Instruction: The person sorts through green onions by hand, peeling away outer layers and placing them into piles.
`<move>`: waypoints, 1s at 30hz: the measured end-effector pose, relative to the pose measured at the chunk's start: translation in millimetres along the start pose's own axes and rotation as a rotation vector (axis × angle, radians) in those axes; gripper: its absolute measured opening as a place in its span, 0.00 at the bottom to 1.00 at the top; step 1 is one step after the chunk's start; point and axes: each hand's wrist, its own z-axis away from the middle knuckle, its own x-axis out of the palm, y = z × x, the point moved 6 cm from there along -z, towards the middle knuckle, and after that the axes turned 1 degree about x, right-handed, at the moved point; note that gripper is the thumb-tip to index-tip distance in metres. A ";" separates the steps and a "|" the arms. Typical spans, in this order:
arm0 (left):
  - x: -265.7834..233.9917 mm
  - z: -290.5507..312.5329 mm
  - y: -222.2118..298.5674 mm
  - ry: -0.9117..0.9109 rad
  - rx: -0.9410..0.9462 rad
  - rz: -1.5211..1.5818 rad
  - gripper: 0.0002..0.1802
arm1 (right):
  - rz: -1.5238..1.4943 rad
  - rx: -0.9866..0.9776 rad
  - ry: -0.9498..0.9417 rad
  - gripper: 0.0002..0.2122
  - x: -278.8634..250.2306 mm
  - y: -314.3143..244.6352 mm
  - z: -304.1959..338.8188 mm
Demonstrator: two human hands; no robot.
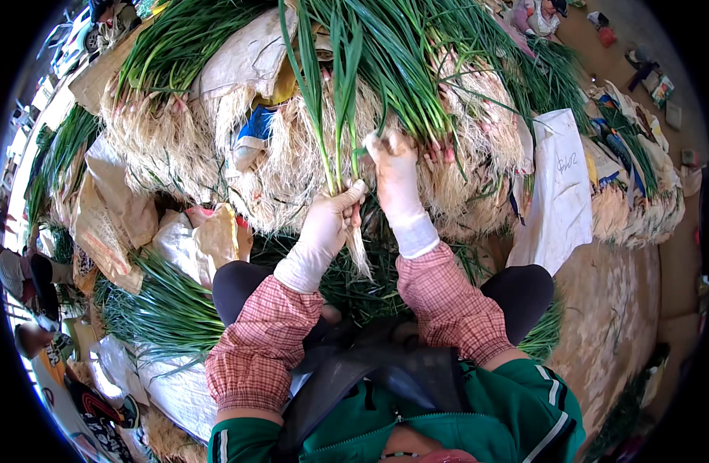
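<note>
In my left hand (324, 220), gloved in off-white, a few stalks of green garlic (335, 166) are gripped low, near the bulbs. Their long flat leaves point away from me, and pale roots (357, 251) hang below the fist. My right hand (395, 166), in a soiled white glove, is closed just to the right of these stalks. A strip of green leaf shows at its fingertips; the rest of the grip is hidden. Right beyond it lies a thick bunch of green garlic (424, 104) with pinkish bulbs.
A heap of garlic with matted roots (281, 174) spans the far side, with sacks (250, 54) among it. A white sack (553, 193) hangs at the right. Loose greens (362, 289) cover the ground between my knees, and another bunch (165, 305) lies left. Other people sit farther off.
</note>
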 end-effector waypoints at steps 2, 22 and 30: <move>6.2 -1.4 4.7 -0.004 0.012 0.111 0.06 | -0.325 0.091 0.059 0.05 -28.8 6.3 12.6; 62.1 -1.6 12.8 -0.284 -0.020 0.024 0.14 | 1.056 -0.085 0.096 0.06 -104.6 -128.7 -2.9; 45.6 -8.9 11.6 -0.094 0.045 -0.252 0.10 | 0.763 0.236 -0.221 0.17 -43.7 -43.8 45.3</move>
